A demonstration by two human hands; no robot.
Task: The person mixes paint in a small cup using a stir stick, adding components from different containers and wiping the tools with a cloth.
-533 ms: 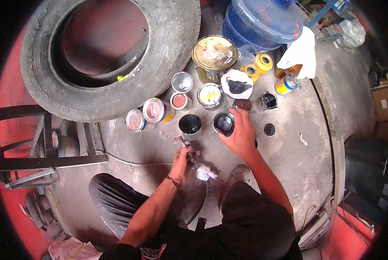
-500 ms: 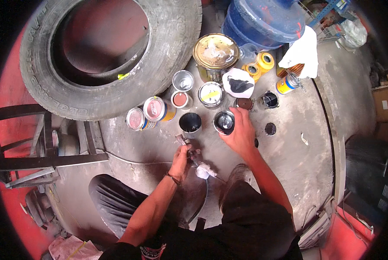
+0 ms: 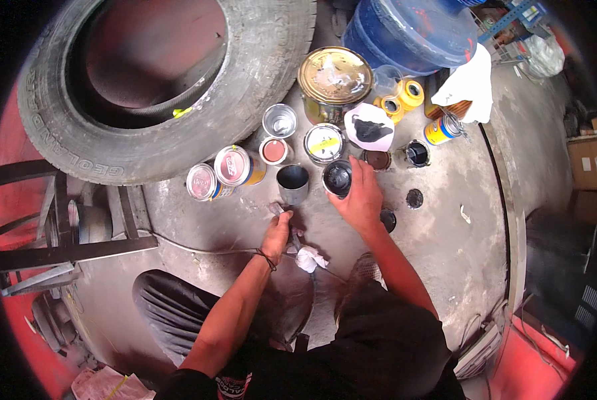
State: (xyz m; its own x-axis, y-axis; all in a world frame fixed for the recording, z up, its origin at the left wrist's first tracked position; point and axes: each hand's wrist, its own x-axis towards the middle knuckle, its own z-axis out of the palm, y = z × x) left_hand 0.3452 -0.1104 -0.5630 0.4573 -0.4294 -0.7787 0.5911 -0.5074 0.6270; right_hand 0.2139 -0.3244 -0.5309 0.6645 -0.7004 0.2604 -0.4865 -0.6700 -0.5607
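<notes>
My left hand [image 3: 276, 239] is closed around a greyish spray gun [image 3: 294, 235], with a white rag [image 3: 308, 259] bunched at its lower end and a hose below. The fingers of my right hand [image 3: 362, 203] grip the side of a small open can [image 3: 338, 179] with dark, wet-looking contents. Just left of that can stands a grey metal cup [image 3: 292, 185], dark inside. Behind the gripped can is a round can with a white and yellow top [image 3: 324, 143]. Whether the gripped can touches the floor I cannot tell.
A large tyre [image 3: 258, 100] lies at the far left. Paint cans [image 3: 233, 165], a big gold-lidded can [image 3: 335, 75] and a blue water jug [image 3: 412, 37] stand ahead. Dark round lids [image 3: 414, 199] lie at right. A black metal frame [image 3: 65, 247] is at left.
My right hand has moved the dark can slightly left and away from me, nearer the white-topped can. A dark round lid beside my right wrist shows more. My left hand keeps its grip.
</notes>
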